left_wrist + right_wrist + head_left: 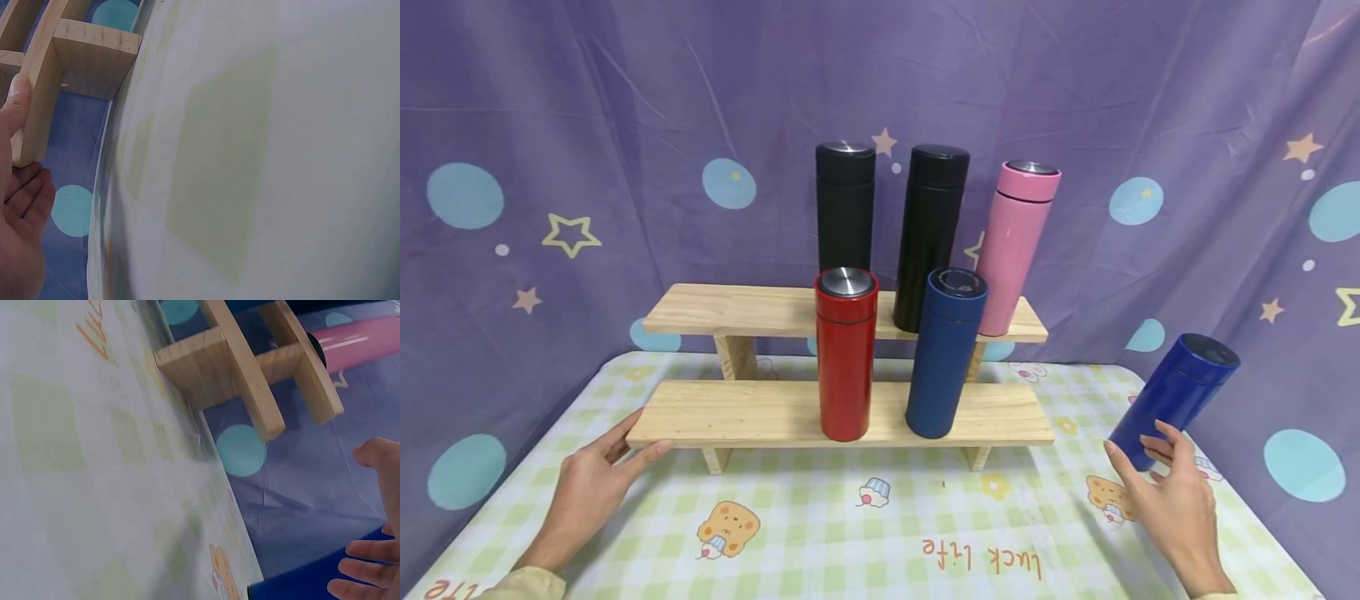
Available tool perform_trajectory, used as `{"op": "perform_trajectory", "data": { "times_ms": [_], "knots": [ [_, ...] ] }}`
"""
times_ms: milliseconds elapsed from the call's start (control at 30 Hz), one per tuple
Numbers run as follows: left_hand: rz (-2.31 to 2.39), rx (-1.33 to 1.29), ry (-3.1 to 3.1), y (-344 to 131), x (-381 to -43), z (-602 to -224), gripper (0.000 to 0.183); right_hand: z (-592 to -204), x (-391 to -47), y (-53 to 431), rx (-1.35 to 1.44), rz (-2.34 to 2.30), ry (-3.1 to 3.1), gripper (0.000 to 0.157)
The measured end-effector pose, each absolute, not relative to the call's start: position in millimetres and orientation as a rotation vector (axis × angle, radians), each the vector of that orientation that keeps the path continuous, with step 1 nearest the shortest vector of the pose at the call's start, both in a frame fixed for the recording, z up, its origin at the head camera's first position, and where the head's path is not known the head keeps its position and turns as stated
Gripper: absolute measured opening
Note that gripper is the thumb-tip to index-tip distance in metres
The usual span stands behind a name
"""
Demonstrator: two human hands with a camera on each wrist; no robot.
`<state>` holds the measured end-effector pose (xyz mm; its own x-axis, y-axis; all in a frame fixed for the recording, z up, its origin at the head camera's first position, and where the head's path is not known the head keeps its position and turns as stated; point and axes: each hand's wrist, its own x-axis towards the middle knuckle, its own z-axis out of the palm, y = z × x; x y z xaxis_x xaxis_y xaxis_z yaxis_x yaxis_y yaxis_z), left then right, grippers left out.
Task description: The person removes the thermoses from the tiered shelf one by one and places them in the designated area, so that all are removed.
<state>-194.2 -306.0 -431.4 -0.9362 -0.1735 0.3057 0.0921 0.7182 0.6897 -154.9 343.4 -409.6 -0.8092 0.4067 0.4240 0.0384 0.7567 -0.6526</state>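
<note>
My left hand (593, 487) grips the left end of the lower board of a two-tier wooden stand (730, 412). In the left wrist view the thumb (20, 94) lies along the board's front edge, with the fingers around its end. On the right, my right hand (1180, 504) is at a glossy blue thermos flask (1183, 383) beside the stand, thumb and fingers spread apart. Its fingers overlap the lower part of the flask. In the right wrist view the thumb (374, 452) stands away from the blue flask (300, 582).
On the lower board stand a red flask (846, 367) and a matte blue flask (946, 358). Two black flasks, one at the left (846, 212) and one mid-board (928, 242), share the upper board with a pink flask (1015, 250). A checked cloth (805, 533) covers the table; a purple curtain (647, 75) hangs behind.
</note>
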Motion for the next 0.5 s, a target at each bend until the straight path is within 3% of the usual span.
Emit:
{"op": "perform_trajectory", "data": {
  "times_ms": [500],
  "knots": [
    [-1.068, 0.071, -2.58, -307.3, -193.0, -430.5, 0.08, -419.6, -161.8, 371.0, -0.591, 0.909, -2.365, 0.087]
  ]
}}
